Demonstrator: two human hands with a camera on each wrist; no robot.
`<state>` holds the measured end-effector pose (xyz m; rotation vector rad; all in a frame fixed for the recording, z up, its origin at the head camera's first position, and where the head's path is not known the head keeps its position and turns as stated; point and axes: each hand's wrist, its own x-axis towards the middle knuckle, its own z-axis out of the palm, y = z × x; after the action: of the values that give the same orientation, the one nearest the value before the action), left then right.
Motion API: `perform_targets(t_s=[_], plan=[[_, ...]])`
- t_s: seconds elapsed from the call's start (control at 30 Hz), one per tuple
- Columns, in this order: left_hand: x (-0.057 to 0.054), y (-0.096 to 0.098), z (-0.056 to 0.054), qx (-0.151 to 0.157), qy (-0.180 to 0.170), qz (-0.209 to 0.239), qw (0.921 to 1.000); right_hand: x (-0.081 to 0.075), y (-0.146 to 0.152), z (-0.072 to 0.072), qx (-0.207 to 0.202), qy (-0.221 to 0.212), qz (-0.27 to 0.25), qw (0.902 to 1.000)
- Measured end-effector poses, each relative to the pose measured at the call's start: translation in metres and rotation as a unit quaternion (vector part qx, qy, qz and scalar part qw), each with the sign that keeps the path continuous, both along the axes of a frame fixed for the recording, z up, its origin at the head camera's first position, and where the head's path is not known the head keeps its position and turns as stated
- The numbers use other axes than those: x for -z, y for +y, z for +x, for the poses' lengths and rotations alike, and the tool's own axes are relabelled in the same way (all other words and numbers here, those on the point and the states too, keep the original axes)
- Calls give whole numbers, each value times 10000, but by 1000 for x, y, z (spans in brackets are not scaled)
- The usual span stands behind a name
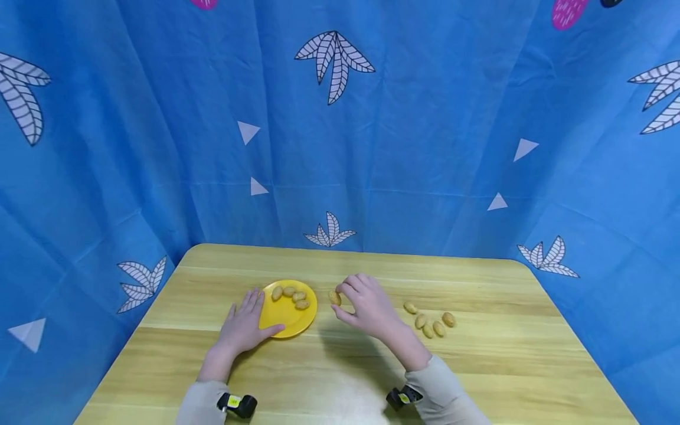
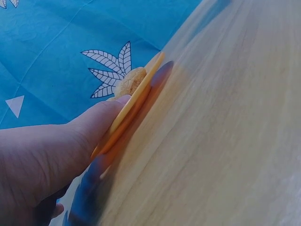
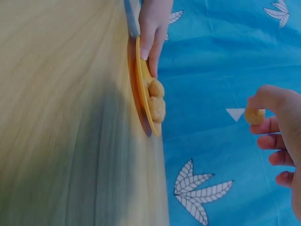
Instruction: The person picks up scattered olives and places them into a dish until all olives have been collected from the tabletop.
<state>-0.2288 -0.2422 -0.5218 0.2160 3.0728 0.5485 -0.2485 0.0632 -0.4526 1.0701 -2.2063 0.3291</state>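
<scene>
A yellow plate (image 1: 287,326) lies left of the table's middle with several small tan potatoes (image 1: 288,291) on its far half. My left hand (image 1: 245,326) rests along the plate's left side, fingers straight, the thumb (image 2: 101,113) laid over the near rim. Just right of the plate, my right hand (image 1: 366,304) pinches one small potato (image 1: 334,297) between thumb and index finger. In the right wrist view that potato (image 3: 254,116) is held above the table, the other fingers (image 3: 270,141) loosely bent beneath it.
Several more small potatoes (image 1: 427,329) lie loose on the wooden table (image 1: 510,354), right of my right forearm. Behind the table's far edge hangs a blue curtain (image 1: 425,147) with leaf prints. Black devices (image 1: 240,406) are strapped to both sleeves.
</scene>
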Motion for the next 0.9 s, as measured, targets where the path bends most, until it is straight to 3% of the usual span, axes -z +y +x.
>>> perform_targets(t_s=[0.5,0.9], plan=[[2,0,0,-5,34,3,10000,11,-37,-9,36,-335,276,9991],[-1,0,1,-12,2,-55,10000,24,-68,-18,159,-988,712,9924]])
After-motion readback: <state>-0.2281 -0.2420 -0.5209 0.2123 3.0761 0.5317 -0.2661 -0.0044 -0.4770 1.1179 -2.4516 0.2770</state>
